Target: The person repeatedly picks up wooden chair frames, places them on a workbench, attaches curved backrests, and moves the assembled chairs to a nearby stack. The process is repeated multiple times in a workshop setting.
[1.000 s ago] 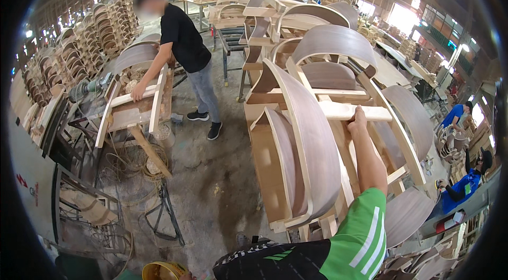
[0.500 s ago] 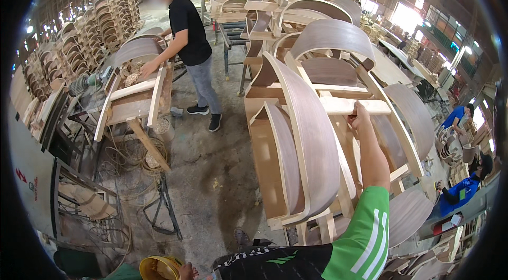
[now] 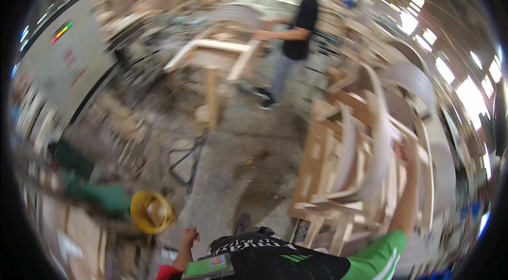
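Out to the right, my right hand (image 3: 406, 152) is closed on a rail of a wooden chair frame (image 3: 423, 137), though motion blur softens its fingers. This frame is part of a group with curved, veneered backs; another curved back (image 3: 378, 137) stands just left of my hand. My left hand (image 3: 189, 236) hangs low beside my body, its fingers loosely bent and apart, with nothing visible in it. Nearest to it is a yellow bucket (image 3: 137, 211) with pale contents that I cannot make out.
A person in a black shirt (image 3: 300, 28) stands ahead at another chair frame (image 3: 222, 44) on a bench. A grey cabinet (image 3: 71, 57) is at the left. Brown cardboard (image 3: 307, 169) lies along the frames. Concrete floor (image 3: 254, 147) runs between the work spots.
My view has swung left, so the chair frames sit farther right and the grey cabinet shows more fully. My left hand has come into clearer view. My right hand stays on the frame.
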`<state>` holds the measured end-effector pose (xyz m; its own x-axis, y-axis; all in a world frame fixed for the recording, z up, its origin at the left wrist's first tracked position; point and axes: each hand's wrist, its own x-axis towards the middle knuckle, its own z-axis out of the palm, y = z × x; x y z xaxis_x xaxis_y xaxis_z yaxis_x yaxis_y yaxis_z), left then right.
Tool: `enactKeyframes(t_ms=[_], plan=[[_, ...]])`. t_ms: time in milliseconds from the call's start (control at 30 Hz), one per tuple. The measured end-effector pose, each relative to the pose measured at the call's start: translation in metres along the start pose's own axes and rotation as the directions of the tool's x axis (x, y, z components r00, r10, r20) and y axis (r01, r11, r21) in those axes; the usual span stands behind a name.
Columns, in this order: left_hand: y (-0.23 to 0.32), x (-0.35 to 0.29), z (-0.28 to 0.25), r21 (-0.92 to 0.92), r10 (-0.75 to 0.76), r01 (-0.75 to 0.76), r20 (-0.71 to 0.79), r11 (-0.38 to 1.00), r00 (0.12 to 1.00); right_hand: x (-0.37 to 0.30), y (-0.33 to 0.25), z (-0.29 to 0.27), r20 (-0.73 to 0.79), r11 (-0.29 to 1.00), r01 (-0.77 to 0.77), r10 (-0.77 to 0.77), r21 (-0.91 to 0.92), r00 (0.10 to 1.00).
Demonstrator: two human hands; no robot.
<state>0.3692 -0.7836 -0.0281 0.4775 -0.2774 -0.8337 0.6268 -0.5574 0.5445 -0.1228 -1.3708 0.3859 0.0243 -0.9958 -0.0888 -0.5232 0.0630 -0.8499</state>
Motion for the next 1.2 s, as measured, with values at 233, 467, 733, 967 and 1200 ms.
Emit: enactKeyframes(t_ms=[233, 467, 733, 967, 1200], plan=[[-0.12, -0.1, -0.113, 0.327, 0.068, 0.052, -0.345, 0.944, 0.936, -0.03, -0.091, 0.132, 0.268, 0.9, 0.378, -0.318, -0.217, 0.909], [-0.255, -0.222, -0.176, -0.168, -0.187, 0.095, -0.716, 0.981, 0.672, -0.144, -0.165, 0.383, 0.537, 0.77, 0.633, -0.504, -0.075, 0.676], [-0.383, -0.293, -0.138, -0.635, -0.511, -0.195, -0.737, 0.748, 0.442, -0.436, -0.054, 0.665, 0.923, 0.618, 0.687, -0.287, 0.382, -0.255], [-0.437, -0.301, -0.076, -0.906, -0.755, -0.373, -0.385, 0.199, 0.531, -0.745, 0.057, 0.674, 0.664, 0.145, 0.702, 0.238, 0.697, -0.709], [-0.475, -0.289, -0.132, -0.859, -0.776, -0.509, -0.28, -0.061, 0.566, -0.91, 0.045, 0.718, 0.49, -0.059, 0.507, 0.37, 0.86, -0.789]])
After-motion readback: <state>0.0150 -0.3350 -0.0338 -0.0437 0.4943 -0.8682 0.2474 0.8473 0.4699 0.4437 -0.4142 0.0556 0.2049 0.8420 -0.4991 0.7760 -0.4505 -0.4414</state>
